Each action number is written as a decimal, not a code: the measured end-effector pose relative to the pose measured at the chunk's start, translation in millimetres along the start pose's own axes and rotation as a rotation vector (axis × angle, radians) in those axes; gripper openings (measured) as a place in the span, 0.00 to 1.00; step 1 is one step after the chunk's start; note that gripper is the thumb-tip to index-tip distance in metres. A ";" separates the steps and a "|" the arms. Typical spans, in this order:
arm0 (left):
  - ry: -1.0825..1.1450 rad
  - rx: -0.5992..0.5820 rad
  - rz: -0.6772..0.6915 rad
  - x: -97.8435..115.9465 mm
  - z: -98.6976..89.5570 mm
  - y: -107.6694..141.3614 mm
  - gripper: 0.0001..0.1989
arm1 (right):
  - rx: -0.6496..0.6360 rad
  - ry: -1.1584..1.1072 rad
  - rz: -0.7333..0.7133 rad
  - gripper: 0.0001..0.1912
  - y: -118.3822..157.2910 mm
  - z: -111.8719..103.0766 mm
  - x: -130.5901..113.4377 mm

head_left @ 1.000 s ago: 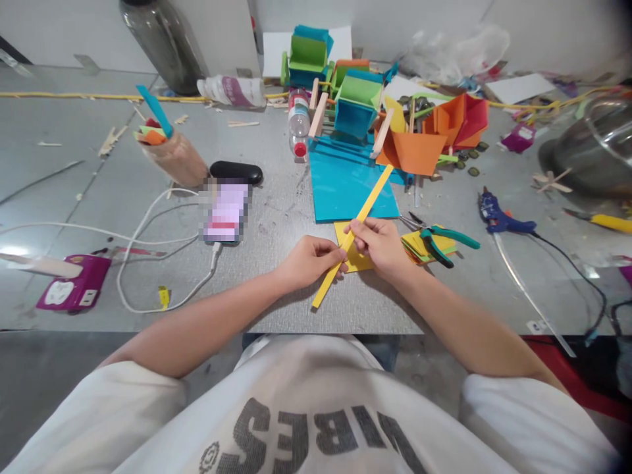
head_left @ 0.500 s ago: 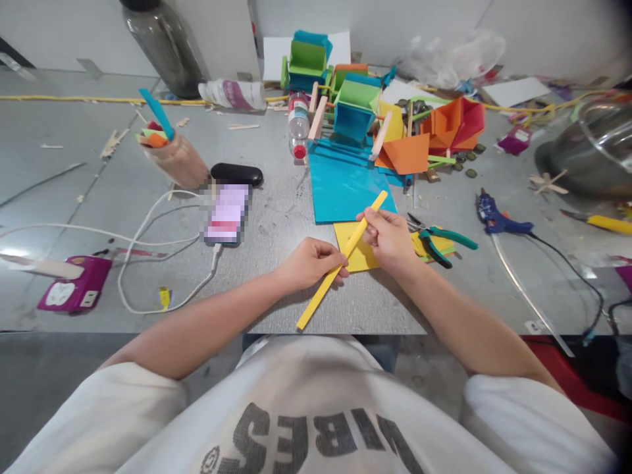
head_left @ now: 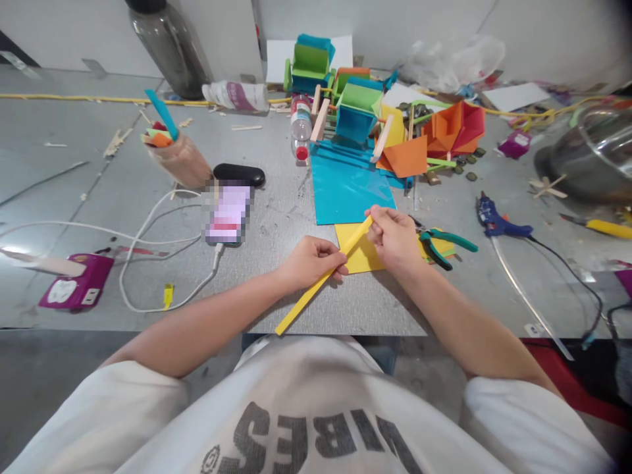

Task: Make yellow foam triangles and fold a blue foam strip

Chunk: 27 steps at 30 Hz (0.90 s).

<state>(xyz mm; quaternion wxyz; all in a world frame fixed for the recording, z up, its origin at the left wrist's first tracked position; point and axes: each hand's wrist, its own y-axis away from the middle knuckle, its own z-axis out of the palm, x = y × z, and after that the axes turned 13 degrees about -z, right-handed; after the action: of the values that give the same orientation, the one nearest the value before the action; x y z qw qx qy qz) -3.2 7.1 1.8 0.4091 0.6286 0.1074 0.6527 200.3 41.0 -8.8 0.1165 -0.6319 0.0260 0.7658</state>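
Note:
A long narrow yellow strip (head_left: 303, 304) slants between my hands, its lower end near the table's front edge. My left hand (head_left: 316, 263) pinches it around its middle. The fingers of my right hand (head_left: 392, 234) are closed on its upper end. Beneath and behind the strip lies a yellow sheet (head_left: 363, 253), partly covered by my right hand. A blue sheet (head_left: 345, 191) lies just beyond it. Green-handled pliers (head_left: 437, 247) rest to the right of my right hand.
Paper-and-stick models (head_left: 355, 108) and an orange folded piece (head_left: 444, 131) stand at the back. A phone (head_left: 228, 214) with a white cable, and a cup (head_left: 185, 161) are left. At right are a glue gun (head_left: 501, 217) and a metal pot (head_left: 592, 155).
The yellow strip has slid down and to the left through my left hand. My right hand now holds it at its upper tip, where before some of it stuck out past the fingers.

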 end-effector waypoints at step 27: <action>-0.067 0.036 0.075 -5.6 -7.5 -6.2 0.19 | -0.104 0.051 0.046 0.34 25.2 10.9 1.3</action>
<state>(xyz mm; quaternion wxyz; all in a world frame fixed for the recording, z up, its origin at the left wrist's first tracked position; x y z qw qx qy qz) -8.3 10.1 -7.8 0.3764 0.6610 0.0815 0.6440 184.2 18.8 -10.6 0.0654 -0.6555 0.0035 0.7524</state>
